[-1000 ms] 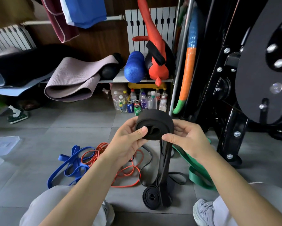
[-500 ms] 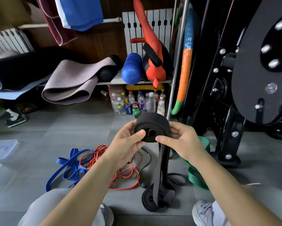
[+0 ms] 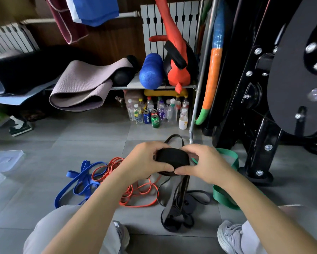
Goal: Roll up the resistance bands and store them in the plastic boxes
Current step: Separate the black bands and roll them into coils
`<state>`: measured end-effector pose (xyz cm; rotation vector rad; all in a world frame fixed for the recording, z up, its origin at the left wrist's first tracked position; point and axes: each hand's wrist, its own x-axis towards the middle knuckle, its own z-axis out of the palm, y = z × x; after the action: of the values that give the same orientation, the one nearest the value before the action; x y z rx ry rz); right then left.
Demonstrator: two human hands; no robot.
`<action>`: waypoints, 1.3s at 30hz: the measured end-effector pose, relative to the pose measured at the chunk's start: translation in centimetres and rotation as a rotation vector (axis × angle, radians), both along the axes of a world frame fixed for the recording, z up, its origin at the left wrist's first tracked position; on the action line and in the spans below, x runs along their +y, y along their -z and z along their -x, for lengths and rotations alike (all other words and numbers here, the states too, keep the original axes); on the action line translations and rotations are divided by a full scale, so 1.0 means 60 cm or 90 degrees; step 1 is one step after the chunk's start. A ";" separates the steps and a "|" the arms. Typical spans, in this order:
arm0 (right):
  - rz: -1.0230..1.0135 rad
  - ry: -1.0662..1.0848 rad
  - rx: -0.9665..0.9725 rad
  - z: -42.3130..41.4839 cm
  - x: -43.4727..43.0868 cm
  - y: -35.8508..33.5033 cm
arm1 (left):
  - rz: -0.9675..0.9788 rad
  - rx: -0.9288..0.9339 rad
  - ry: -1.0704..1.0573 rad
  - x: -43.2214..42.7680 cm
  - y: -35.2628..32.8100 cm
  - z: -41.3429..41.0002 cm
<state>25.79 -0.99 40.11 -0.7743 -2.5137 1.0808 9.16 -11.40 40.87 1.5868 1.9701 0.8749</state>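
A wide black resistance band is wound into a thick roll (image 3: 172,159) held in front of me at the frame's centre. My left hand (image 3: 144,162) grips its left side and my right hand (image 3: 203,162) grips its right side, thumbs meeting under the roll. The unrolled tail (image 3: 176,195) hangs down to the floor, where it piles beside another small black coil. On the floor lie a blue band (image 3: 77,182), an orange band (image 3: 133,193) and a green band (image 3: 225,195). Clear plastic boxes (image 3: 5,160) sit at the far left.
A low shelf (image 3: 154,87) carries rolled mats, a blue foam roller and a red bag. Bottles and cans (image 3: 157,112) stand under it. A black exercise machine (image 3: 263,107) fills the right side. My knees and grey shoes are at the bottom edge.
The roll has come lower and tipped from facing me to lying flatter between my hands. More of the tail is wound on. Both hands now close over the roll from the sides.
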 end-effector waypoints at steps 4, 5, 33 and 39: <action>0.090 -0.016 0.036 -0.009 0.015 -0.002 | -0.079 -0.203 -0.044 -0.012 -0.016 0.011; 0.126 -0.016 0.064 -0.009 0.016 0.001 | -0.106 -0.270 -0.056 -0.015 -0.021 0.012; 0.292 0.018 0.303 -0.018 0.014 -0.004 | -0.134 -0.528 -0.009 -0.017 -0.006 0.013; 0.260 0.024 0.292 -0.020 0.016 -0.006 | -0.087 -0.373 -0.031 -0.010 0.001 0.015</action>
<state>26.96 -0.06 40.44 -0.5808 -1.9174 1.5784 8.25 -12.02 40.83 1.1686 1.5568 1.3371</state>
